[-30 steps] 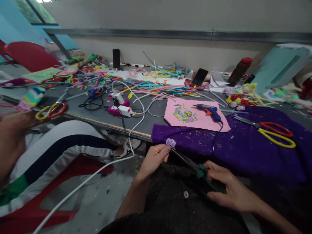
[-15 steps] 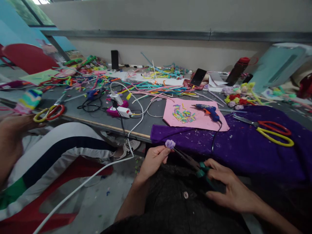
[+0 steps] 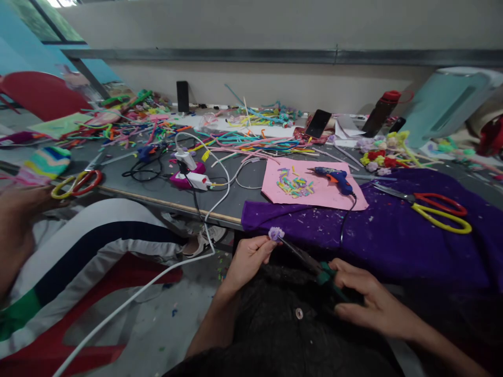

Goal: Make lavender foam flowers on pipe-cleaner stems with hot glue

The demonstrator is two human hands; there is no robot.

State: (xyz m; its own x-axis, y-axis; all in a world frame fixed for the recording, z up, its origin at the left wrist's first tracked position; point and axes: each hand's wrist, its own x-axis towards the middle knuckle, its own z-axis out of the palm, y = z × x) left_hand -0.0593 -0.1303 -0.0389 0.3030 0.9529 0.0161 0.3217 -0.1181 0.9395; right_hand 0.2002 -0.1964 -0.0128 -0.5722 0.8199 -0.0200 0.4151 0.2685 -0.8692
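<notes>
Pinched between thumb and fingers of my left hand (image 3: 249, 257) is a small lilac fluffy flower (image 3: 276, 234), held above my lap just in front of the table edge. My right hand (image 3: 367, 298) grips green-handled long-nose pliers (image 3: 304, 256). Their slim jaws point up and left, with the tips at the flower's right side; whether they bite into it is too small to tell. The fingers of my right hand wrap the upper handle while the thumb lies on the lower one.
A pink sheet (image 3: 271, 183) carries a blue glue gun (image 3: 334, 178) and cut pieces. Purple cloth (image 3: 393, 235) bears red-yellow scissors (image 3: 440, 207). A power strip (image 3: 188, 175) trails a white cable (image 3: 157, 277). Pipe cleaners (image 3: 251, 141) lie behind. At left, another person's hand (image 3: 19, 214) is beside scissors (image 3: 76, 183).
The pliers' jaws have come closer together, and their tips now meet the flower's side. The flower has turned slightly in my left hand. The view has shifted a little.
</notes>
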